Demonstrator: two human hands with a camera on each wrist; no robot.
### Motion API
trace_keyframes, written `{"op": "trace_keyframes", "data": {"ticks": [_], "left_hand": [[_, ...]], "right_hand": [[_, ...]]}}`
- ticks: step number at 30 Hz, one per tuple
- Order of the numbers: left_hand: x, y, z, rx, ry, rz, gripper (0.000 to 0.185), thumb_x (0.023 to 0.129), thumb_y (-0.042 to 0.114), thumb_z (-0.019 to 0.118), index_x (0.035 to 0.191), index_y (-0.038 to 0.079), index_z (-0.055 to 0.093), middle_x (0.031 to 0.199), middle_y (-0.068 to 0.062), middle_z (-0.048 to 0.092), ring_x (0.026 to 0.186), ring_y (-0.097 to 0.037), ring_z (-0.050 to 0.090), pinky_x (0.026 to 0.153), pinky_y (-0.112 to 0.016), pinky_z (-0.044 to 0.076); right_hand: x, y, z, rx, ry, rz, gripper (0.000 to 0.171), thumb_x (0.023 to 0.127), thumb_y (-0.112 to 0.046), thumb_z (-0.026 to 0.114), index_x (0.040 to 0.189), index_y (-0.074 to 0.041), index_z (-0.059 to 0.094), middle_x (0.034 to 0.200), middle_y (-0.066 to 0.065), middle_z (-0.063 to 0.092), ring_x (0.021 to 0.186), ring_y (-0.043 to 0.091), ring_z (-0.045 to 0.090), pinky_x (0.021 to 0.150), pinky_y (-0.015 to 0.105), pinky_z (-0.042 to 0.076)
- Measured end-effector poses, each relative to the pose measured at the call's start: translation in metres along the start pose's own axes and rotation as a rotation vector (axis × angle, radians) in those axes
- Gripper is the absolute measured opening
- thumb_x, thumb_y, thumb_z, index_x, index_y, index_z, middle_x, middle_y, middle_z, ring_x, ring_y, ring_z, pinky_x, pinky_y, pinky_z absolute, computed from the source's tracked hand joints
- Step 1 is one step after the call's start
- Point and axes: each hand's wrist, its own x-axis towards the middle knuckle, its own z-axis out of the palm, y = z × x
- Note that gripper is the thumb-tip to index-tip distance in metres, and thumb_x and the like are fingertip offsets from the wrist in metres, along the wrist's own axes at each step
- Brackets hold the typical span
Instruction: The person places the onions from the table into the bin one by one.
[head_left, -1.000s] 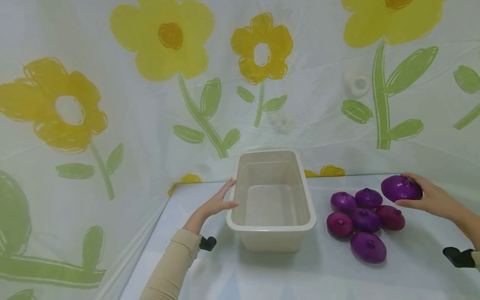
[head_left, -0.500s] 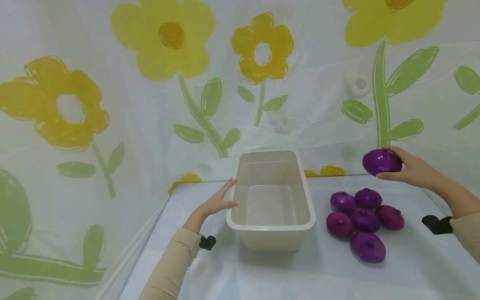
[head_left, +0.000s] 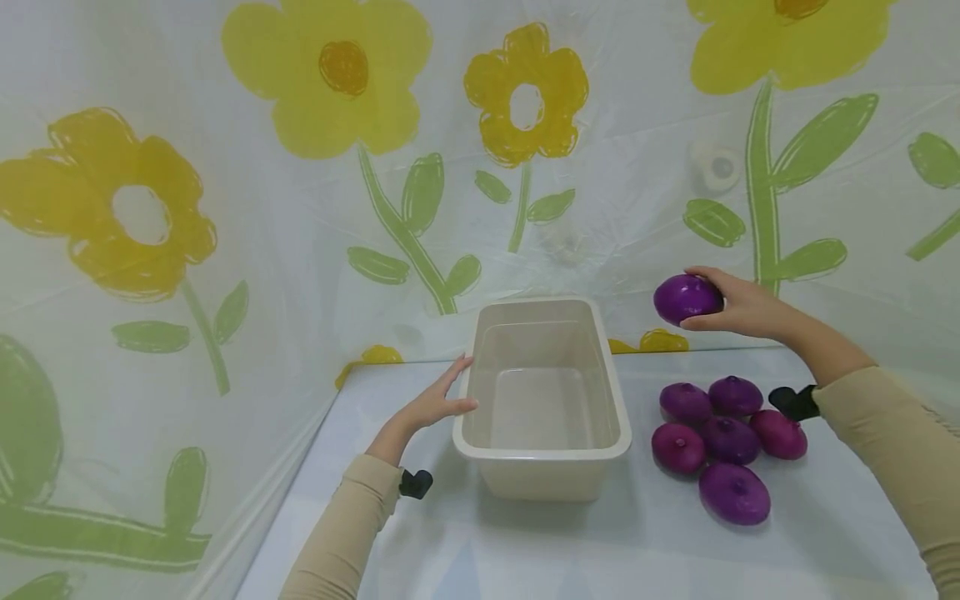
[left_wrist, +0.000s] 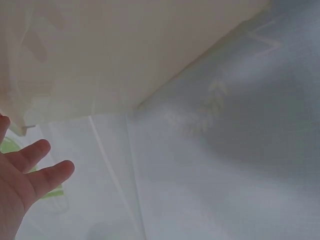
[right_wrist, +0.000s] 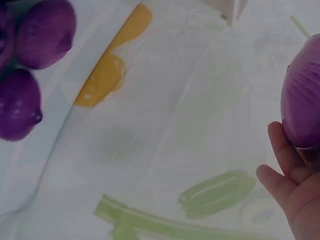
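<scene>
Carried leftward and higher since the earlier frame, a glossy purple onion (head_left: 685, 300) is held aloft by the right hand (head_left: 738, 308), gripped between thumb and fingers, to the right of a beige bin (head_left: 542, 456). Against the bin's left rim, the left hand (head_left: 431, 407) is rested with fingers spread, while six more onions (head_left: 730, 440) are clustered on the worktop (head_left: 652, 558).

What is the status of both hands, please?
Right hand holds glossy purple onion-shaped object aloft. Left hand touches beige rectangular plastic bin. No obstacle seen between object and bin.
</scene>
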Motion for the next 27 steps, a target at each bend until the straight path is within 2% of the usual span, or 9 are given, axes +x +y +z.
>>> {"op": "trace_keyframes", "data": {"ticks": [9,14,20,27], "left_hand": [[0.001,-0.002,0.000,-0.004,-0.005,0.014,0.094,0.075,0.055,0.065,0.147,0.024,0.014,0.155,0.001,0.001,0.141,-0.030,0.004,0.104,-0.064,0.013],[0.001,0.000,0.000,0.011,-0.001,0.006,0.087,0.079,0.046,0.065,0.147,0.027,0.014,0.155,0.001,0.001,0.141,-0.030,0.004,0.104,-0.063,0.014],[0.001,0.001,0.001,0.011,-0.013,0.016,0.080,0.084,0.035,0.062,0.147,0.026,0.013,0.155,-0.001,-0.001,0.141,-0.031,0.002,0.104,-0.064,0.014],[0.000,0.000,0.001,0.010,-0.003,0.007,0.085,0.080,0.044,0.064,0.147,0.027,0.015,0.155,-0.001,-0.001,0.141,-0.031,0.002,0.104,-0.065,0.014]], "right_hand": [[0.034,-0.037,0.020,0.060,-0.030,-0.064,0.083,0.080,-0.032,0.068,0.142,-0.004,0.021,0.137,0.028,0.034,0.116,0.044,0.044,0.092,0.058,0.039],[0.050,-0.050,0.037,0.097,-0.083,-0.096,0.084,0.081,-0.034,0.067,0.144,-0.005,0.019,0.139,0.026,0.034,0.117,0.042,0.044,0.094,0.055,0.040],[0.067,-0.068,0.053,0.155,-0.120,-0.084,0.084,0.081,-0.036,0.066,0.145,-0.009,0.018,0.141,0.024,0.032,0.121,0.041,0.042,0.097,0.054,0.038],[0.081,-0.088,0.073,0.207,-0.162,-0.072,0.084,0.080,-0.037,0.066,0.145,-0.012,0.018,0.142,0.021,0.032,0.123,0.039,0.040,0.098,0.054,0.037]]}}
